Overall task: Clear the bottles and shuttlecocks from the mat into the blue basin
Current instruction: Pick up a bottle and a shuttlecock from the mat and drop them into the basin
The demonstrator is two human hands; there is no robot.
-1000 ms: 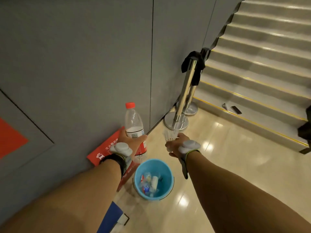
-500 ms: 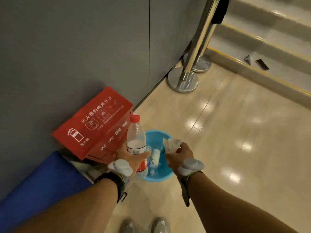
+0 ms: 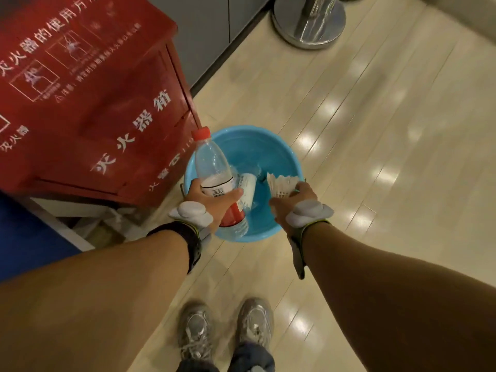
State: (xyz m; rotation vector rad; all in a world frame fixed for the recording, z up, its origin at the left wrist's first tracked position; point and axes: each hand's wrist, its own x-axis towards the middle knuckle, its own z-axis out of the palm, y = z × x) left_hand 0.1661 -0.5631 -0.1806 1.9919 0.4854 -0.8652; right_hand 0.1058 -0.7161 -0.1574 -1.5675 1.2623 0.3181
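Observation:
The blue basin [image 3: 257, 146] stands on the floor in front of my feet. My left hand [image 3: 212, 202] grips a clear plastic bottle [image 3: 212, 165] with a red cap and red-and-white label, held upright over the basin's left side. My right hand [image 3: 295, 200] holds white feather shuttlecocks [image 3: 281, 185] over the basin's right side, feathers pointing left. Inside the basin lies another bottle [image 3: 248, 190], partly hidden by my left hand. A corner of the blue mat [image 3: 24, 237] shows at the left edge.
A red fire-extinguisher box [image 3: 88, 98] stands right beside the basin on its left, against the grey wall. A chrome stanchion base [image 3: 308, 20] sits at the top. My two shoes [image 3: 225, 334] are just behind the basin on glossy beige floor.
My view has tilted down and closed in on the basin. Both hands have lowered with the bottle and shuttlecocks and now hang directly over the basin.

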